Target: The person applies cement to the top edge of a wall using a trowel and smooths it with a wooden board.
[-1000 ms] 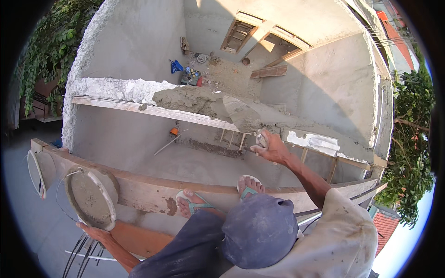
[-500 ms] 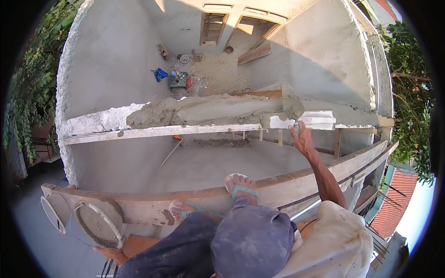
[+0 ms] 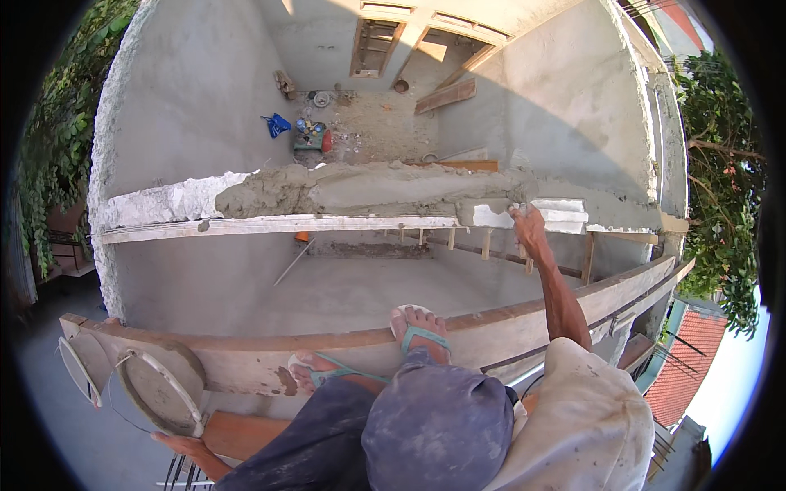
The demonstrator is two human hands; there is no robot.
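My right hand [image 3: 528,222] is closed at the front edge of the mortar-topped wall beam, seemingly round a trowel handle; the blade is too blurred to make out. Wet grey mortar [image 3: 368,190] lies thick and uneven along the beam, and white stepped moulding [image 3: 561,214] shows bare just right of the hand. Far down at the lower left, my left hand [image 3: 184,446] has its fingers stretched out below a bucket of mortar [image 3: 160,393], beside an orange-brown board [image 3: 241,435]. Whether it touches the bucket is hard to tell.
My sandalled feet [image 3: 419,327] stand on a long wooden plank [image 3: 508,323]. A gap drops between plank and beam. Below, a room floor [image 3: 377,135] holds a green stool [image 3: 309,141] and a blue bag [image 3: 277,125]. Another round container [image 3: 78,368] hangs by the bucket.
The right hand has shifted slightly along the beam's edge, and the trowel blade that stood above it no longer shows clearly. The view has moved a little; the left hand stays by the bucket.
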